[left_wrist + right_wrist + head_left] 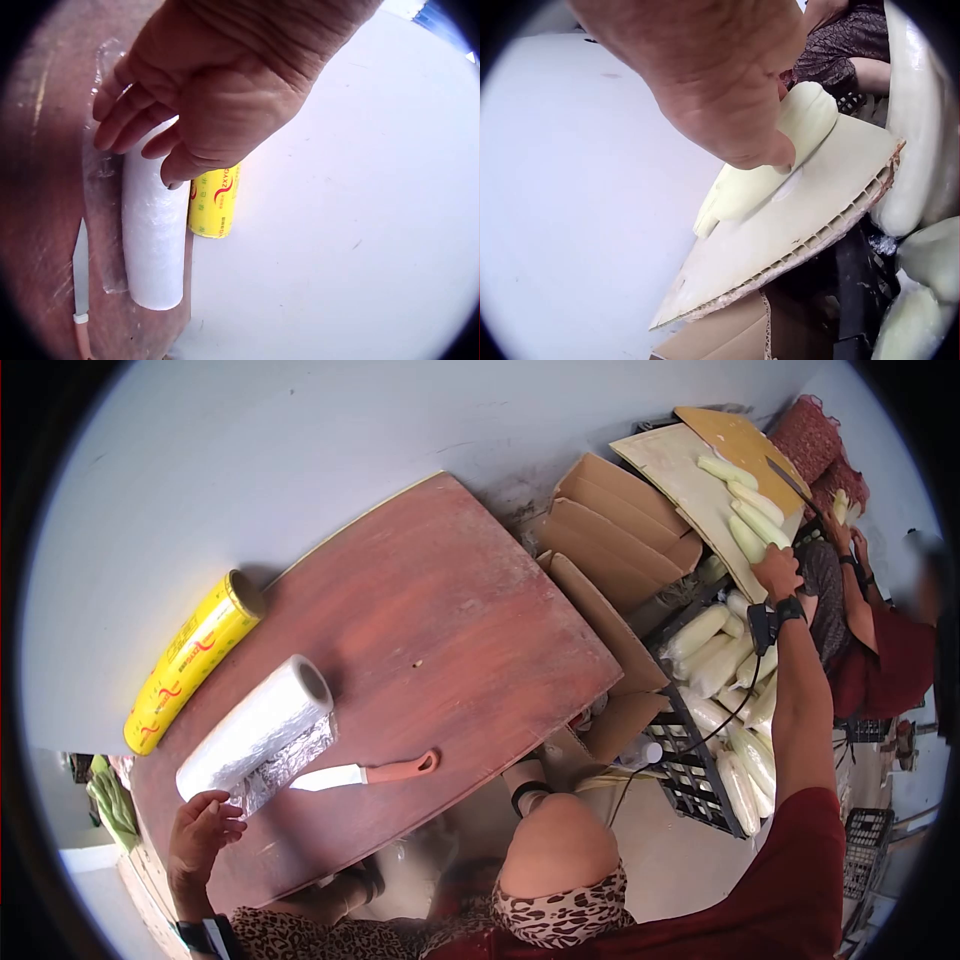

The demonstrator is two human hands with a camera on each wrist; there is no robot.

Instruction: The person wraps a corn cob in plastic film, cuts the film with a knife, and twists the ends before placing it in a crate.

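My right hand (pixel 778 573) grips a pale green zucchini (pixel 742 195), its thumb along the near side and its other fingers mostly hidden. Beneath that zucchini is a sheet of corrugated cardboard (pixel 832 180); several more zucchinis (pixel 757 503) lie on the sheet in the head view. At the red-brown table's left edge, my left hand (pixel 205 835) holds nothing, fingers loosely bent. It hovers at the near end of a roll of clear plastic wrap (pixel 255 725), whose loose film spreads on the table. Beside the film lies a knife (pixel 365 772) with an orange handle.
A yellow printed roll (pixel 195 660) lies behind the plastic wrap. Wrapped zucchinis (pixel 715 665) fill a black crate (pixel 690 770) to the right. Open cardboard boxes (pixel 625 545) stand between table and crate. Another person (pixel 890 650) sits at far right, near red mesh sacks (pixel 805 440).
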